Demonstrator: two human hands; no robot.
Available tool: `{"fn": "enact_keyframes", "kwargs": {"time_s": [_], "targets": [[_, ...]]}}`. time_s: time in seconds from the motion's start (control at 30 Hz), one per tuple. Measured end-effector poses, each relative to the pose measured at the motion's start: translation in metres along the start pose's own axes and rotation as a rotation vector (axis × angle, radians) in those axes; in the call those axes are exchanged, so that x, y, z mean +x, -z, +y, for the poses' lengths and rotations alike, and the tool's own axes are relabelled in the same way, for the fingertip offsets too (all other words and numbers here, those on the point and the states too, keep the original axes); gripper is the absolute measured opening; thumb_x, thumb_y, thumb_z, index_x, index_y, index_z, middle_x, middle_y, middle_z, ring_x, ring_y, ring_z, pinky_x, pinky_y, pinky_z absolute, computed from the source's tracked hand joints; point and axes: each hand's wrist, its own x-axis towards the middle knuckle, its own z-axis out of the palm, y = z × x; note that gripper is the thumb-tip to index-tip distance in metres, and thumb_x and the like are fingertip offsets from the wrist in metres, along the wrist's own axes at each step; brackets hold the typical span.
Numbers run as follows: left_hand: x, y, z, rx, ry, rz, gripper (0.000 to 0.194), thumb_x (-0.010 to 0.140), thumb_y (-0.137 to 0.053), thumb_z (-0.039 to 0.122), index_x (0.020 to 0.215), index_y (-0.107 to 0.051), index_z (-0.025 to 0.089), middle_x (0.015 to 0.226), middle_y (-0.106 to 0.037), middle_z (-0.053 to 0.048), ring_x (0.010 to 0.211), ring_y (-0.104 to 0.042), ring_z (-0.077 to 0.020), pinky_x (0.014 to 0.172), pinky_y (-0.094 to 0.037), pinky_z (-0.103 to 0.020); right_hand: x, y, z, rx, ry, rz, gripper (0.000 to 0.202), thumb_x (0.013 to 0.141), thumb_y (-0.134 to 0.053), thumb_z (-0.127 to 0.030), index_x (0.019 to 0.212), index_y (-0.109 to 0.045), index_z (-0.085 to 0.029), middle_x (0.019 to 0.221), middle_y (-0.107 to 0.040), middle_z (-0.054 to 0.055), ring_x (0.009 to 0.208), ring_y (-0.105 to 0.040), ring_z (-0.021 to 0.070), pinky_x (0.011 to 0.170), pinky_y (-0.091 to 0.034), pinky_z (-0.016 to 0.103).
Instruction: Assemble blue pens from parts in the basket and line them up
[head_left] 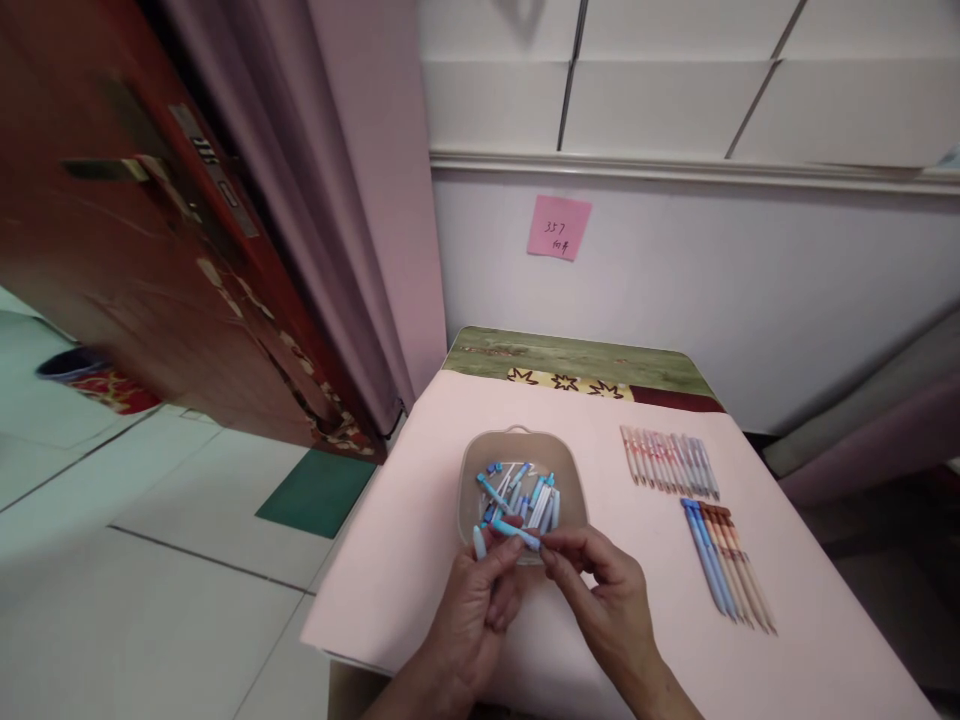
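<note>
Over the near rim of a beige plastic bin (pixel 471 460), my two hands meet at a light blue pen barrel (pixel 514 532). My left hand (pixel 480 590) pinches its left part between thumb and fingers. A second pale blue piece (pixel 478 542) sticks up beside the left index finger; whether that hand grips it I cannot tell. My right hand (pixel 600 575) has thumb and fingertips closed on the barrel's right end. Inside the bin lie several loose pen parts (pixel 538 500), blue, white and dark blue. The bin's front edge is partly hidden by my hands.
A row of pinkish-to-grey pens (pixel 667 462) lies at the table's right, with blue and brown pens (pixel 727 565) nearer me. The table (pixel 397 560) has a pink cover. Behind it is a wall with a pink note (pixel 559 228); a red door (pixel 150 250) stands left.
</note>
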Motion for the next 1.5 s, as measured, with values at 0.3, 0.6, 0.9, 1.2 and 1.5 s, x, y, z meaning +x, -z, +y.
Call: {"fn": "enact_keyframes", "kwargs": {"time_s": [0.3,0.6,0.9,1.2,1.5], "targets": [[-0.002,0.007,-0.006,-0.135,0.116,-0.013,0.036,0.062,-0.080,0.021,0.079,-0.049,0.015,0.053,-0.047,0.011,0.031,-0.017,0.0030,0.033,-0.010,-0.015,0.000,0.003,-0.012,-0.070,0.180,-0.016,0.007,0.084,-0.062,-0.019,0.086,-0.069,-0.020,0.072,-0.064,0.000,0.061,-0.056,0.0108,0.056,-0.046,0.020],[-0.006,0.002,0.000,-0.123,0.064,-0.050,0.035,0.061,-0.081,0.020,0.083,-0.055,0.013,0.058,-0.054,0.008,0.029,-0.019,0.0038,0.031,-0.011,-0.015,0.001,0.005,-0.014,-0.052,0.222,0.013,0.008,0.084,-0.061,-0.015,0.086,-0.067,-0.020,0.074,-0.065,0.000,0.063,-0.057,0.0106,0.056,-0.046,0.019],[-0.006,0.001,0.001,-0.199,0.087,-0.052,0.030,0.062,-0.080,0.017,0.081,-0.059,0.011,0.052,-0.048,0.010,0.030,-0.018,0.0032,0.030,-0.015,-0.013,0.005,0.004,-0.018,-0.002,0.234,0.024,0.007,0.083,-0.063,-0.015,0.086,-0.067,-0.020,0.077,-0.067,0.002,0.067,-0.061,0.0116,0.057,-0.048,0.020],[0.002,0.007,0.002,-0.316,0.180,-0.011,0.013,0.076,-0.066,0.013,0.087,-0.061,0.008,0.074,-0.068,-0.003,0.029,-0.023,0.0028,0.028,-0.020,-0.013,0.016,0.011,-0.011,-0.063,0.143,0.053,0.021,0.082,-0.065,-0.025,0.102,-0.068,-0.021,0.080,-0.068,0.002,0.062,-0.060,0.0112,0.057,-0.050,0.022],[0.006,0.022,0.035,-0.410,0.088,0.049,0.018,0.091,-0.046,0.013,0.083,-0.062,0.009,0.075,-0.071,-0.006,0.027,-0.024,0.0006,0.027,-0.021,-0.015,0.039,0.061,0.030,-0.318,-0.063,0.178,0.026,0.083,-0.059,-0.041,0.092,-0.070,-0.019,0.080,-0.070,0.004,0.063,-0.063,0.0152,0.059,-0.050,0.025]]}}
